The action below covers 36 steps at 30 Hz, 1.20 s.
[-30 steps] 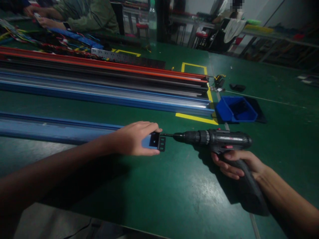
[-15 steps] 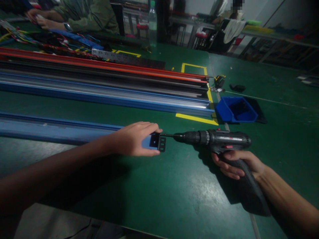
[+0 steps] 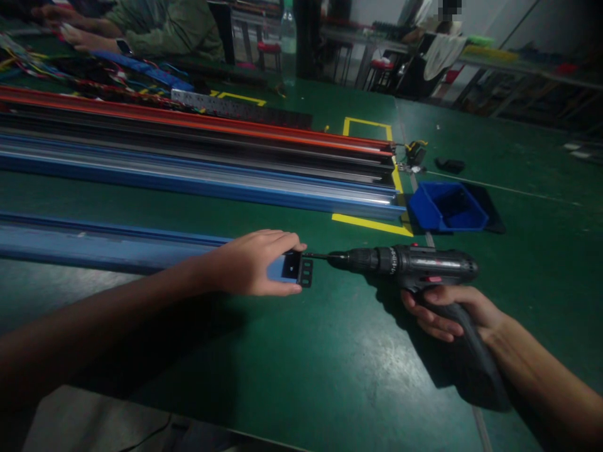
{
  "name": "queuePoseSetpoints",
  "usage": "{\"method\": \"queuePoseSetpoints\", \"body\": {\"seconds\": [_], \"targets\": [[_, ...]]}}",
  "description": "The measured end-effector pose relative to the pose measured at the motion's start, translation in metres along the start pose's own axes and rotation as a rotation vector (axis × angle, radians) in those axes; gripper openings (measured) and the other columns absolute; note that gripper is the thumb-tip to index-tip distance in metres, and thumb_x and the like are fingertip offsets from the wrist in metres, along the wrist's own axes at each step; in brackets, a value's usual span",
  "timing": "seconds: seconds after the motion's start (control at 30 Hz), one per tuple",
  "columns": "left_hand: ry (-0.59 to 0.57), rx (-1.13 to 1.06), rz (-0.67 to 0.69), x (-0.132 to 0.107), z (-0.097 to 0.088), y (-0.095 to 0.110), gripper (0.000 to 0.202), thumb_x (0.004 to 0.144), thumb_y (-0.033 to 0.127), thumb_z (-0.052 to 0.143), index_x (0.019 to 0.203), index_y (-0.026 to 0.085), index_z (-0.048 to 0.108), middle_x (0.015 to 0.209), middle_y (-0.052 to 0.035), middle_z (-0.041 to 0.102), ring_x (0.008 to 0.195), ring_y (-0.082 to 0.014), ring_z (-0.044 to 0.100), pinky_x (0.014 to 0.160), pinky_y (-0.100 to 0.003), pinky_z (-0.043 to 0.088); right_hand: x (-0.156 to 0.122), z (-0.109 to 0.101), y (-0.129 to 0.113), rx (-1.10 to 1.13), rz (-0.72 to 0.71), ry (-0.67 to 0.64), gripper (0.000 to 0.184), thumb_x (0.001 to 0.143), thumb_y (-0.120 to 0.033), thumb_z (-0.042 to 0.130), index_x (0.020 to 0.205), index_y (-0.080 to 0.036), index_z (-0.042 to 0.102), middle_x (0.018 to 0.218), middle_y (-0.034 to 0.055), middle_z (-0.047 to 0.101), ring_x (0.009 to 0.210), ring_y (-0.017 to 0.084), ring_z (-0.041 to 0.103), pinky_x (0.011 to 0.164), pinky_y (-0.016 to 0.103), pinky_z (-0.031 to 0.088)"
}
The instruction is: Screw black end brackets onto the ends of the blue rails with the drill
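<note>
From my end, the left hand [image 3: 257,263] sits at 8 o'clock, just off centre, clamped over the end of the blue bar [image 3: 117,246]. Its fingers reach across the far edge, the thumb lies along the near edge, and the gap between them is about as wide as the bar. The bar runs from there out towards 9 o'clock, flat on the green surface [image 3: 301,364].

Just below centre, at 6 o'clock, I have the slotted black bracket [image 3: 293,263] at the bar's end, framed by that thumb and forefinger.

My right hand [image 3: 452,314], at 4 o'clock, is curled firmly round the grip of the drill [image 3: 414,260]; I cannot tell whether the trigger is pressed. The drill lies level, pointing to 9 o'clock, and the tip of its bit [image 3: 320,256] meets the bracket's far corner, right by the left forefinger. I cannot make out a screw there.

At 10 o'clock, orange, black and blue rails [image 3: 198,150] lie side by side. A blue bin [image 3: 424,207] stands at 3 o'clock, just beyond their ends. A bottle [image 3: 288,47] stands at 12 o'clock.
</note>
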<state>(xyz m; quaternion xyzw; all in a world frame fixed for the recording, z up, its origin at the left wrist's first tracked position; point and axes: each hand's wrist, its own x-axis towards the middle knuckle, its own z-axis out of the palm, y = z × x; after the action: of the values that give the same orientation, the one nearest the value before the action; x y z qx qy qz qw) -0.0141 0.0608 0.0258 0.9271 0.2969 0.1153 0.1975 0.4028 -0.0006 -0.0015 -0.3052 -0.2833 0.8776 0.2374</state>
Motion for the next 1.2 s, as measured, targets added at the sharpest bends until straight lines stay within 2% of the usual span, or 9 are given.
{"method": "queuePoseSetpoints", "body": {"seconds": [0.33, 1.2], "targets": [[-0.019, -0.005, -0.015, 0.0018, -0.0022, 0.002, 0.057, 0.09, 0.058, 0.068, 0.128, 0.017, 0.057, 0.119, -0.01, 0.07, 0.111, -0.0248, 0.067, 0.098, -0.036, 0.05, 0.0005, 0.0, 0.0015, 0.001, -0.002, 0.007, 0.021, 0.09, -0.022, 0.066, 0.1, -0.006, 0.076, 0.072, 0.0039, 0.065, 0.037, 0.001, 0.037, 0.045, 0.017, 0.049], [-0.006, -0.011, -0.013, 0.0014, -0.0014, 0.0007, 0.057, 0.089, 0.059, 0.069, 0.128, 0.018, 0.057, 0.118, -0.0097, 0.07, 0.109, -0.0244, 0.067, 0.097, -0.036, 0.05, -0.001, -0.0004, 0.0007, 0.003, 0.002, 0.019, 0.019, 0.09, -0.021, 0.067, 0.099, -0.006, 0.076, 0.072, 0.0039, 0.065, 0.038, 0.002, 0.039, 0.046, 0.017, 0.052]]}}
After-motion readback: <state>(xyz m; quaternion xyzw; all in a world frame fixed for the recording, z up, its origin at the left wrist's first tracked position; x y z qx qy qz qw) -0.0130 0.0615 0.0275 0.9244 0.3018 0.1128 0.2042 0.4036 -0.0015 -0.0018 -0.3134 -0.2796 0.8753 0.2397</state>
